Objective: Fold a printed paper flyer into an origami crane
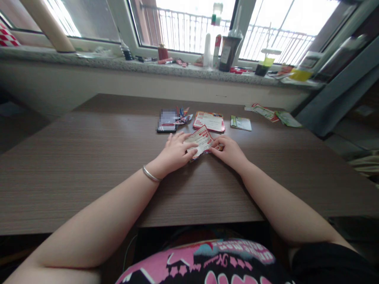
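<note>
Tabletop of brown wood grain, stretching across most of the view, below bright windows and a speckled stone sill crowded with bottles and cups. At the far right of the tabletop, loose printed strips, overlapping in part. Near the middle, left hand palm down with fingers spread, resting on a creased sheet rather than gripping; right hand pinching the right edge of that sheet between thumb and finger. Just beyond, a stack of red-edged sheets, touching the creased sheet's far corner or just apart from it, impossible to tell which. To the left, a dark phone-like device; to the right, a small green-edged pile. Beside the device, a pointed folded-paper piece. On the left wrist, a thin silver bangle.

Main risk, as judged: tearing or crooked creasing, from too hard a right-hand pull against the left-hand press. Also possible: springing open after a slack left-hand press, or knocking the stack askew through a forward shove.
</note>
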The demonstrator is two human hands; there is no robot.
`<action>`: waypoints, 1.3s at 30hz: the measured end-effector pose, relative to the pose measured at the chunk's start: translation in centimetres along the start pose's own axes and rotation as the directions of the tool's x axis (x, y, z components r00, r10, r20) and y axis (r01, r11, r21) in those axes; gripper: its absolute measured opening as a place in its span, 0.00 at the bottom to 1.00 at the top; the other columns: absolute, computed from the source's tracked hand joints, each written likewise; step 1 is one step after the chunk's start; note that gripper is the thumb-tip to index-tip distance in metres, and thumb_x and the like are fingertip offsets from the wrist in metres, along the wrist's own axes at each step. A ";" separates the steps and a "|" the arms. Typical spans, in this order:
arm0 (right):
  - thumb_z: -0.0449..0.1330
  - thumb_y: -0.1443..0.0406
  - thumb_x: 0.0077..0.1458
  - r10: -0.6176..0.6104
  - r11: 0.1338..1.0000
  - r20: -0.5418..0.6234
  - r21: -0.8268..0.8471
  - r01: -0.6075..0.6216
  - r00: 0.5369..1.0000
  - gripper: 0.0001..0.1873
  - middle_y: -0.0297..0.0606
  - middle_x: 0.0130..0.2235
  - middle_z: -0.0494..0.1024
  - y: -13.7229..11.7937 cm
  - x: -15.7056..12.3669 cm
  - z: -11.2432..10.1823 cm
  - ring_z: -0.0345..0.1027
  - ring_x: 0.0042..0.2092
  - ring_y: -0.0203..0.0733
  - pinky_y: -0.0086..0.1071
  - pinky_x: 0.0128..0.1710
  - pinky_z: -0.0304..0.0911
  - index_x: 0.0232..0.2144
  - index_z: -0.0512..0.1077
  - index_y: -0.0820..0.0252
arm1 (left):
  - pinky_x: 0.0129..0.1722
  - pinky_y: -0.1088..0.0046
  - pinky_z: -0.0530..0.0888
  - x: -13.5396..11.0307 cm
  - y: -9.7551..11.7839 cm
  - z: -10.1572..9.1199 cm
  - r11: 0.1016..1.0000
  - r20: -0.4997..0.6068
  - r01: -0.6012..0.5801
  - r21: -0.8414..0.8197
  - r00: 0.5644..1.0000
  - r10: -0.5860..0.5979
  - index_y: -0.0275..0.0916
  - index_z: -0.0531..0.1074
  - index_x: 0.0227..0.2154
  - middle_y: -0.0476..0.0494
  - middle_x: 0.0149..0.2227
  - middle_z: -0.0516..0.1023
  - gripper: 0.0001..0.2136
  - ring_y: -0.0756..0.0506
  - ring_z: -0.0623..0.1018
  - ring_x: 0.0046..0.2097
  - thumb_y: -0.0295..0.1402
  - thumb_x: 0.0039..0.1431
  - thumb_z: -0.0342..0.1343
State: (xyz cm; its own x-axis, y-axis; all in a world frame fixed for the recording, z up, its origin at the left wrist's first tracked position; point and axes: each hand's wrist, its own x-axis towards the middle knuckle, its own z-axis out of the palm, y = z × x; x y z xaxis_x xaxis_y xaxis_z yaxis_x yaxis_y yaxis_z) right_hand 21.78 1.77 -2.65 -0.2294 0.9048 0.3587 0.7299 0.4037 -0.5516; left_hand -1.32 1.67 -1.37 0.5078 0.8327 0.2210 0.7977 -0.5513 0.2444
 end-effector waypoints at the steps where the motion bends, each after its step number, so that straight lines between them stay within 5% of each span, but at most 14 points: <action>1: 0.64 0.59 0.51 0.015 1.000 -0.003 -0.010 -0.015 1.000 0.08 0.38 0.38 0.77 -0.1 0.0 0.0 0.71 0.40 0.43 0.38 0.42 0.66 0.29 0.73 0.57 | 0.64 0.41 0.48 -0.1 0.2 -0.1 0.999 -0.002 -0.033 0.000 0.999 0.033 0.51 0.74 0.51 0.44 0.64 0.63 0.19 0.35 0.57 0.67 0.48 0.64 0.46; 4: 0.65 0.58 0.49 0.075 0.997 -0.001 -0.015 -0.075 0.997 0.12 0.39 0.39 0.78 -0.6 -0.2 -0.2 0.72 0.40 0.45 0.38 0.39 0.67 0.35 0.71 0.57 | 0.64 0.40 0.43 -0.4 0.7 -0.4 0.991 -0.003 -0.130 0.015 0.992 0.130 0.48 0.76 0.48 0.44 0.58 0.71 0.20 0.35 0.60 0.65 0.51 0.60 0.52; 10: 0.66 0.60 0.48 0.083 0.996 0.030 0.034 -0.084 0.996 0.27 0.40 0.43 0.79 -1.1 -0.5 -0.2 0.74 0.43 0.46 0.41 0.42 0.68 0.49 0.65 0.57 | 0.64 0.40 0.43 -0.5 0.6 -0.3 0.982 0.028 -0.190 0.022 0.982 0.189 0.46 0.77 0.43 0.44 0.50 0.78 0.12 0.38 0.70 0.58 0.39 0.61 0.52; 20: 0.67 0.63 0.45 -0.162 0.987 0.184 0.040 0.157 0.970 0.26 0.42 0.52 0.75 -0.3 -0.3 0.0 0.69 0.53 0.49 0.45 0.54 0.64 0.48 0.67 0.56 | 0.66 0.46 0.41 -0.4 0.0 -0.1 0.972 0.044 -0.218 0.093 0.976 0.215 0.45 0.75 0.43 0.45 0.48 0.78 0.16 0.40 0.72 0.56 0.27 0.54 0.50; 29: 0.63 0.68 0.46 -0.145 0.986 0.215 -0.050 0.159 0.966 0.27 0.44 0.52 0.74 -0.1 -0.5 -0.3 0.68 0.53 0.49 0.43 0.55 0.63 0.50 0.66 0.59 | 0.57 0.61 0.67 0.0 -0.4 -0.3 0.961 0.086 -0.276 0.025 0.958 0.273 0.39 0.74 0.42 0.41 0.47 0.78 0.13 0.41 0.73 0.53 0.27 0.57 0.50; 39: 0.64 0.63 0.51 -0.142 0.987 0.175 -0.052 0.153 0.974 0.18 0.42 0.48 0.77 -0.4 -0.3 -0.3 0.70 0.50 0.48 0.43 0.52 0.64 0.45 0.71 0.58 | 0.55 0.62 0.71 0.3 -0.8 0.5 0.946 0.020 -0.291 -0.144 0.955 0.297 0.37 0.72 0.45 0.39 0.46 0.77 0.14 0.42 0.74 0.51 0.24 0.58 0.49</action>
State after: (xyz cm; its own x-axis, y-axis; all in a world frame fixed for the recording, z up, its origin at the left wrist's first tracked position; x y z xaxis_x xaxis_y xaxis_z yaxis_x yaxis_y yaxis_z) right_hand 21.77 1.31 -2.27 -0.4399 0.8478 0.2962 0.7186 0.5302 -0.4501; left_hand -1.61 2.35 -1.99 0.7281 0.6324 0.2646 0.5599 -0.7713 0.3026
